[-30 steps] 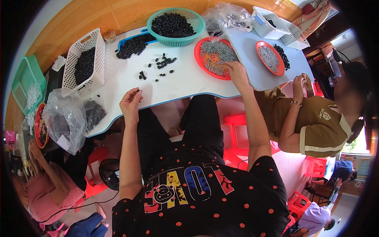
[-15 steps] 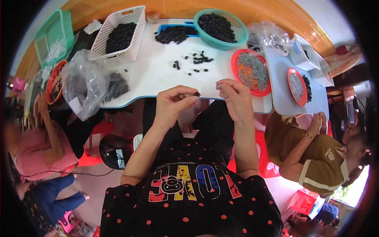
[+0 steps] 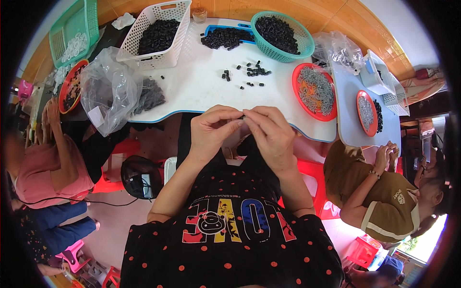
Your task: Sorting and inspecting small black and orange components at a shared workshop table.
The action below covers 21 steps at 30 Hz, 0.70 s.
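My left hand (image 3: 211,133) is closed in a pinch on a small black piece (image 3: 243,116), just in front of the table's near edge. My right hand (image 3: 272,138) is pinched too, its fingertips meeting the left ones at that piece; whatever they hold is hidden. On the white table (image 3: 201,91) beyond my hands lie several loose short black cylindrical pieces (image 3: 259,72). To the right is a red plate (image 3: 298,97) of small thin grey metal pieces (image 3: 317,89).
Black pieces fill a white basket (image 3: 165,58) and a green basket (image 3: 283,58); more lie by a blue tray (image 3: 246,27). A clear plastic bag (image 3: 108,91) stands left. People sit on both sides, the right one near a second table (image 3: 349,129).
My right hand has moved left from apart, and its fingertips now meet my left hand's at the small black piece. The view has shifted slightly.
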Each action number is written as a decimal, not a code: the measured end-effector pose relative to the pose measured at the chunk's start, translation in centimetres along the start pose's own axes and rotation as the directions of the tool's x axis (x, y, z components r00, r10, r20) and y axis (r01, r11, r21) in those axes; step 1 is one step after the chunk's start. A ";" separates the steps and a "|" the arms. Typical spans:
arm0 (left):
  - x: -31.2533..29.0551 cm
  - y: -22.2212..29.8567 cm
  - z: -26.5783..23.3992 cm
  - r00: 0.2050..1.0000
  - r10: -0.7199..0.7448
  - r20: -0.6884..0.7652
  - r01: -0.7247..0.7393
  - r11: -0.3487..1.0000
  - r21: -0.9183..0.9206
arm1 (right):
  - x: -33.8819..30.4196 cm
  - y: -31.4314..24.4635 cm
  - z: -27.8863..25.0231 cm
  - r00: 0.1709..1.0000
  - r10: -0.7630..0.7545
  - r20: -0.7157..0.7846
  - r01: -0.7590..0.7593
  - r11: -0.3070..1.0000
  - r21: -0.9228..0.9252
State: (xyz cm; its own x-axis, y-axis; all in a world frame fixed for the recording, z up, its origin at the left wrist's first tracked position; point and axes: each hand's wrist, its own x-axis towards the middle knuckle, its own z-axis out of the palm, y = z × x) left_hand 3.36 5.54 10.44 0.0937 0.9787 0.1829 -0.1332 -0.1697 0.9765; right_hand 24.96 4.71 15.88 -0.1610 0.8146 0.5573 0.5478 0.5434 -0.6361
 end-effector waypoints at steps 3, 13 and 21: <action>-0.6 -0.2 0.2 0.994 -0.007 -0.108 0.000 0.998 -0.065 | -1.6 -0.5 1.7 0.999 -0.013 0.041 0.013 1.000 -0.006; -1.7 -5.6 -1.8 0.981 -0.173 -0.083 0.127 0.911 -0.393 | -0.1 16.2 7.8 0.882 0.464 0.082 -0.471 0.857 0.210; -2.3 -5.8 -2.5 0.978 -0.191 -0.085 0.137 0.891 -0.432 | 1.0 25.2 14.3 0.923 0.235 0.304 -0.063 0.873 -0.483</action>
State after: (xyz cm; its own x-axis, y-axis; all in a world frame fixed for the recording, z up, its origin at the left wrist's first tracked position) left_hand 1.48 4.57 4.04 0.0328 0.9993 -0.0177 -0.5322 0.0325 0.8460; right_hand 26.86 22.13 -7.30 -0.2698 0.9413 0.2029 0.8851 0.3254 -0.3327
